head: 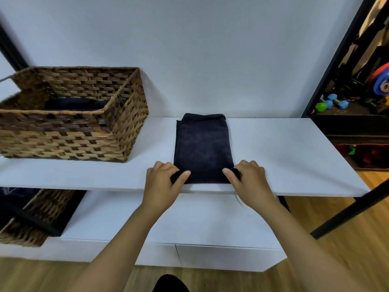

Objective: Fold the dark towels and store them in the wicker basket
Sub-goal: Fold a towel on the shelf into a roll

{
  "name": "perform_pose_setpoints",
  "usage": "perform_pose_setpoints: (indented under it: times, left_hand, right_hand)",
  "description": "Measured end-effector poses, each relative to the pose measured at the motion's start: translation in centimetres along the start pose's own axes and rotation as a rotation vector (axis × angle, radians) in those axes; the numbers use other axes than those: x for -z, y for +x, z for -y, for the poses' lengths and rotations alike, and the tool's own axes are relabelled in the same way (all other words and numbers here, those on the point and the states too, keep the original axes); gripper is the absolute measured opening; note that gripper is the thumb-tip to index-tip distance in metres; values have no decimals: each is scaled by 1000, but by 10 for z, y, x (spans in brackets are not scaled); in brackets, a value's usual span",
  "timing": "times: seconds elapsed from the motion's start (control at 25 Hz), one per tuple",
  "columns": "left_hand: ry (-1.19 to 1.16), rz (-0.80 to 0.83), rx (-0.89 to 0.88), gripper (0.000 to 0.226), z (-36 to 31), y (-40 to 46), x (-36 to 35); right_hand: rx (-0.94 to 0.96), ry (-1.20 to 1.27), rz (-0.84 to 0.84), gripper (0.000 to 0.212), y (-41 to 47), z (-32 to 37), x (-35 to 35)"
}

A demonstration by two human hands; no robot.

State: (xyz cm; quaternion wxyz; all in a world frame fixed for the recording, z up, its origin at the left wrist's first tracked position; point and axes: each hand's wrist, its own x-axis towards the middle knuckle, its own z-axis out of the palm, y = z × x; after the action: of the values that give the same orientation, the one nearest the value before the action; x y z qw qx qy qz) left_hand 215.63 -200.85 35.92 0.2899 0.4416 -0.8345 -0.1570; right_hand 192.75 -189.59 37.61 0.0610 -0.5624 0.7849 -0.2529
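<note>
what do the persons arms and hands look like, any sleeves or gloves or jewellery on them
Both forearms are bare right up to the bottom edge of the picture: no sleeves show. The left hand and right hand wear no gloves, and no rings, watch or bracelet can be seen on the fingers or wrists. No cables, straps or markings show on either arm.

head view | looks forward-down | close over white shelf (294,157)

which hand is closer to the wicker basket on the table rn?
Left. The left hand pinches the near left corner of the dark towel, just right of the wicker basket. The right hand pinches the towel's near right corner, farther away.
</note>
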Motion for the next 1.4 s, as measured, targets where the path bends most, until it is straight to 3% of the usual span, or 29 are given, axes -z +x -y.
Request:
perform_pose_setpoints:
  times: [0.12,0.24,0.28,0.36,0.44,0.48,0.64,0.8,0.88,0.96,1.04,1.08,1.16,1.24,1.4]
  left_hand:
    - [108,87,256,45,-15,11,2]
    - [193,72,338,30,-25,16,7]
    - [227,4,280,25,-29,14,10]
    - [264,-170,-17,20,-43,5,9]
    - [203,-195,-366,12,-60,-8,-8]
    - [176,-160,-458,11,-66,-15,-19]
    - [45,-69,-419,28,-49,-21,-42]
    - [27,-51,-372,28,-26,-13,-26]
    - [15,-27,-381,30,-24,-7,-19]
    - [14,13,-398,31,-22,-1,-16]
    - [34,47,-414,30,-24,4,-13]
    - [47,53,-423,27,-26,7,-13]
    - [73,32,-416,21,-31,8,-12]
    - [72,22,-377,17,-35,6,-13]
    - [78,73,-337,16,-39,1,-7]
  right_hand:
    - [-172,-44,69,50,11,15,4]
    - [-254,-16,63,41,19,15,1]
    - [-270,12,59,39,20,15,2]
    - [-278,24,86,39,24,13,4]
    - [-286,12,112,40,26,14,6]
    - [-286,2,112,41,26,14,6]
    - [-296,-60,134,46,22,1,15]
    - [-320,-50,101,42,14,-11,26]
    - [-247,-27,-11,32,10,-8,19]
    - [84,-154,-170,25,2,-4,5]
    - [441,-296,-229,32,-5,-10,-11]
    - [484,-280,-231,27,-7,-12,-14]
    - [411,-232,-225,27,-9,-11,-13]
    - [318,-277,-173,42,-9,-9,-14]
    - [307,-285,-203,46,-6,-10,-10]
